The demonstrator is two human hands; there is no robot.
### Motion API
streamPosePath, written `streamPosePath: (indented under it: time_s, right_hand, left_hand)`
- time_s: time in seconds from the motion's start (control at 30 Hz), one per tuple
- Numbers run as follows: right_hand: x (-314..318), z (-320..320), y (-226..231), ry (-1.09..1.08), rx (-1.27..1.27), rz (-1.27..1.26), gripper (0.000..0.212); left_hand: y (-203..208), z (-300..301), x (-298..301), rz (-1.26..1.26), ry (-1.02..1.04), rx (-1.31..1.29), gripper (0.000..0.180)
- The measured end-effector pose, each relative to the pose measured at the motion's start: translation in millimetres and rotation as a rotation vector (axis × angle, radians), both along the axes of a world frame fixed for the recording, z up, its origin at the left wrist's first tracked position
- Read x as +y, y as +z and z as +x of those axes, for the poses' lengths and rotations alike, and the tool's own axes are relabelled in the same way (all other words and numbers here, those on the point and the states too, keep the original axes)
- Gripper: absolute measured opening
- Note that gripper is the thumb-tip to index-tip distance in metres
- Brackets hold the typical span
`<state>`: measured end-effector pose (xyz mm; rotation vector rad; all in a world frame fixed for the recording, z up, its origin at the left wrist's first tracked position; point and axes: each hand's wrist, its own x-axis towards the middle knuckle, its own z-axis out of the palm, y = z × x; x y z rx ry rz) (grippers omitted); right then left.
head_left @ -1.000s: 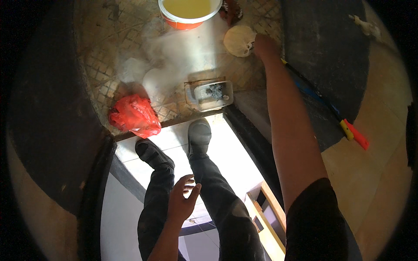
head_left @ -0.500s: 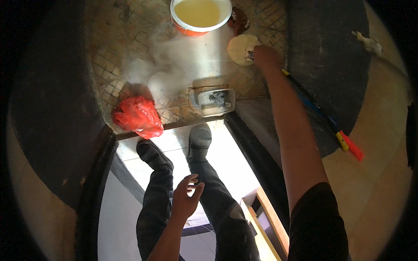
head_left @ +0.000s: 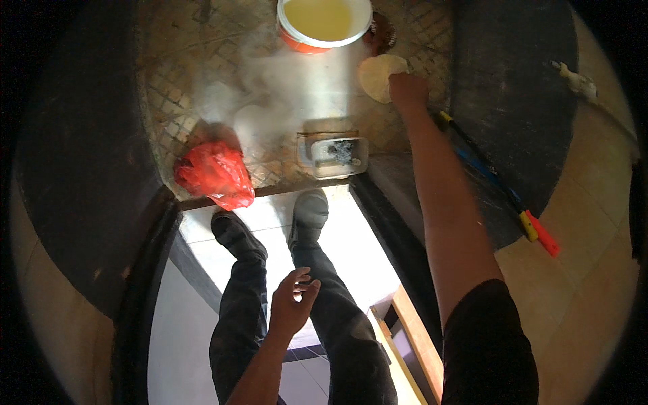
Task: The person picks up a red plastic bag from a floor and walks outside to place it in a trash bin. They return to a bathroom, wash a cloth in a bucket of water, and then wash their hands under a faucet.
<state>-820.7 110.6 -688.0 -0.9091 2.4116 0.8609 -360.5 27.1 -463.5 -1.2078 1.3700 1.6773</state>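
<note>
My right hand point(head_left: 409, 92) reaches out far right with its fingers closed over the right edge of a round, flat, pale yellow disc point(head_left: 382, 75). What the fingers hold, if anything, is hidden under them. Beside the disc stands a white-rimmed orange bucket point(head_left: 293, 39) with yellowish liquid in it. A brown bristly thing point(head_left: 382, 32) lies between bucket and disc. Over my legs hangs my left hand point(head_left: 293, 304), holding nothing, fingers apart and loosely bent.
A clear plastic tub point(head_left: 358, 162) with a dark, scourer-like lump sits near the doorway sill. Left of it lies a red plastic bag point(head_left: 216, 174). Long-handled tools point(head_left: 493, 172) rest at the right. Whitish haze blurs the tiled floor point(head_left: 169, 88).
My right hand has shifted a little left over the disc, covering the small grey thing that showed at its fingertips. My left hand is nearly still. The view has shifted slightly.
</note>
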Motion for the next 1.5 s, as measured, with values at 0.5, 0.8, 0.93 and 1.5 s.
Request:
streamPosePath:
  time_s: [0.5, 0.8, 0.93, 1.5]
  right_hand:
    - [27.8, -9.1, -29.2, -0.322, 0.020, 0.023, 0.021]
    - [30.2, -10.9, 34.5, -0.393, 0.008, 0.035, 0.026]
    - [37.2, -64.8, 71.7, -0.486, -0.130, 0.150, 0.021]
    - [79.9, -24.7, 65.1, -1.072, -0.061, -0.477, 0.027]
  left_hand:
    - [-7.6, 27.1, -2.6, -0.058, -0.014, 0.036, 0.045]
    - [-10.7, 32.5, 4.5, 0.018, 0.082, -0.037, 0.044]
    - [-1.2, 19.9, 2.0, 0.027, 0.080, -0.035, 0.044]
    - [1.5, 14.5, -6.1, 0.063, 0.246, -0.003, 0.042]
